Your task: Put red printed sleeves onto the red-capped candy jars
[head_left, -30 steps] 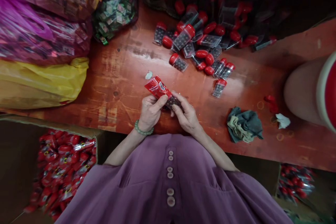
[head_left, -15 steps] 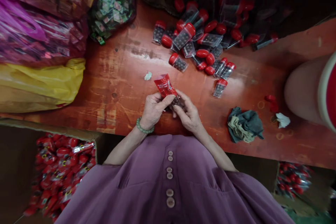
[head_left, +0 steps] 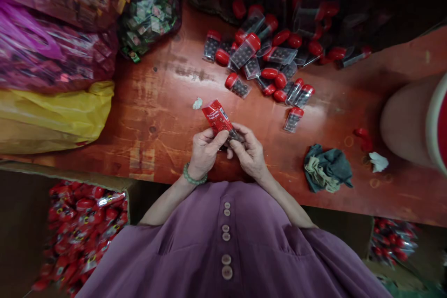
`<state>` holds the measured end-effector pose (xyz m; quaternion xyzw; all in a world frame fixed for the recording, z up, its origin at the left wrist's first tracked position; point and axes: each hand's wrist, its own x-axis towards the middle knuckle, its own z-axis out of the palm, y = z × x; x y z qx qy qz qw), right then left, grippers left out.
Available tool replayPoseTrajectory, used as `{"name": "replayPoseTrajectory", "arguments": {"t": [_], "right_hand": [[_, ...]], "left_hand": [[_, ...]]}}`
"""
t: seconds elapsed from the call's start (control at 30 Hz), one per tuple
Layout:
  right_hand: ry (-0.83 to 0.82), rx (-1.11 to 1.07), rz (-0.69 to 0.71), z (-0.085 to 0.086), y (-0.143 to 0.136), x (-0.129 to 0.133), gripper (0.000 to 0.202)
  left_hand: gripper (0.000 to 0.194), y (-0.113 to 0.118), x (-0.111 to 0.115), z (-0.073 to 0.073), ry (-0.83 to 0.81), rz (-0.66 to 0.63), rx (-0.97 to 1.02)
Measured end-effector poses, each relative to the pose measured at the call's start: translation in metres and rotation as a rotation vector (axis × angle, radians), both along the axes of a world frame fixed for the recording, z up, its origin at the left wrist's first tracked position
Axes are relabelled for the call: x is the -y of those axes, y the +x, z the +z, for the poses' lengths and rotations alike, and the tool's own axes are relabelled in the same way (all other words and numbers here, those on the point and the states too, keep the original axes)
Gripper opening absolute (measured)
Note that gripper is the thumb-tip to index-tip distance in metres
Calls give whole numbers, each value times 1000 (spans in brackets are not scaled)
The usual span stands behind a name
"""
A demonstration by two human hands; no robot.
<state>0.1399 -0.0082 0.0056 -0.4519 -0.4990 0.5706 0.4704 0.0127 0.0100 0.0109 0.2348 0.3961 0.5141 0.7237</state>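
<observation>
While both hands met over the near edge of the table (head_left: 157,116), the left hand (head_left: 204,149) and the right hand (head_left: 249,151) had their fingers closed on a single small container (head_left: 233,136), a clear one filled with dark beads, over whose far end a red printed sleeve (head_left: 216,115) was partly drawn. I judged the sleeve to be only partway on, since the beaded part still showed bare between the fingers. Much seemed left to do: a heap of red-capped containers (head_left: 265,60) lay unwrapped farther back on the table, well apart from the hands, and one stray container (head_left: 292,118) lay nearer, to the right. Much also looked done, for a cardboard box (head_left: 84,223) at the lower left was piled with red wrapped pieces, and another batch (head_left: 393,240) showed at the lower right. White markings and a small pale patch sat on the sleeve, but the writing was too small and blurred for me to read, and no brand could be made out. A crumpled grey cloth (head_left: 328,167) lay to the right of the hands.
</observation>
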Motion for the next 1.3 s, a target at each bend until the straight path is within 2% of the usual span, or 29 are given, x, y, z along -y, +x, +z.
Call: {"name": "replayPoseTrajectory", "arguments": {"t": [0.23, 0.47, 0.6, 0.77, 0.97, 1.07, 1.3], "right_hand": [[-8, 50, 7, -3, -3, -1, 34], [-68, -55, -45, -1, -4, 5, 33], [-143, -90, -11, 3, -5, 6, 36], [-78, -28, -72, 4, -8, 11, 34], [-207, -234, 17, 7, -6, 9, 37], [-225, -233, -34, 8, -4, 8, 40], [-249, -214, -92, 15, -1, 7, 37]], "left_hand": [[35, -1, -5, 9, -19, 118, 17], [34, 2, 3, 9, -56, 76, -47], [32, -5, 0, 16, -54, 51, -53], [32, -8, 3, 18, -31, 95, -95], [27, -7, 11, 15, -42, 53, -138], [30, -8, 13, 15, -21, 24, -124], [31, -12, 21, 10, 8, -134, -27]]}}
